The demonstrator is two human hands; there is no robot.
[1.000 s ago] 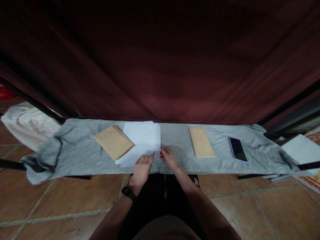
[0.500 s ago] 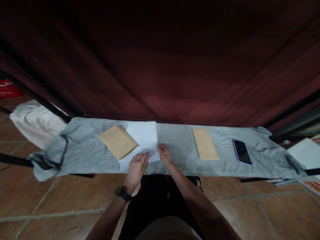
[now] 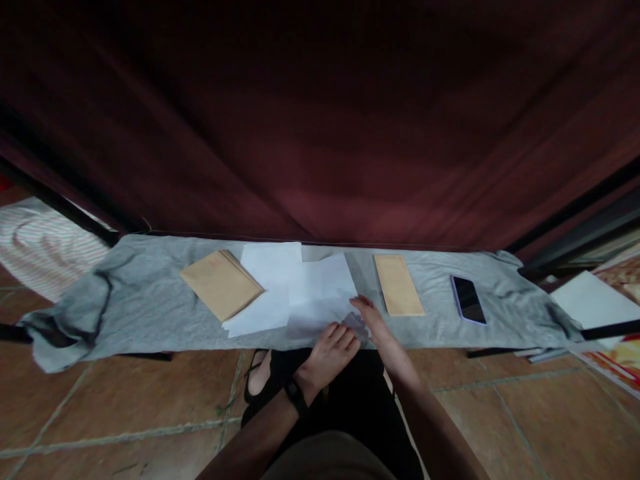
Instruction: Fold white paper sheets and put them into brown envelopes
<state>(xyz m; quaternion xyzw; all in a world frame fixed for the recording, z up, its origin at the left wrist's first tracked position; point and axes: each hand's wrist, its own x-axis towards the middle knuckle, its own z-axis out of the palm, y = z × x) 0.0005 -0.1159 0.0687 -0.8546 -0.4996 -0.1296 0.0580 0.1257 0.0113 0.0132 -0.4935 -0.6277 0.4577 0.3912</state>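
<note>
Paper sheet (image 3: 323,283) near the middle of the grey-cloth-covered table (image 3: 150,287), left edge overlapping a white paper stack (image 3: 267,267), near right corner in shadow and seemingly bent. Left hand (image 3: 332,351) at the near edge of the sheet, fingers curled and side by side; impossible to tell whether pinching the paper or only resting on it. Dark watch (image 3: 296,398) on the left wrist. Right hand (image 3: 369,315) at the right edge, fingers held close together and pointing toward the sheet; any pinch too small to make out. Over the left part of the paper stack, slightly fanned brown envelopes (image 3: 220,283), set at a slant. Just right of the right hand, another brown envelope (image 3: 399,285), well apart from the fanned ones; farther right, a phone (image 3: 468,299) with dark screen and purple edge, lying flat. Behind the table, dark red curtain (image 3: 325,153) hanging in soft folds. At far left, striped white cloth (image 3: 50,247), bunched.
</note>
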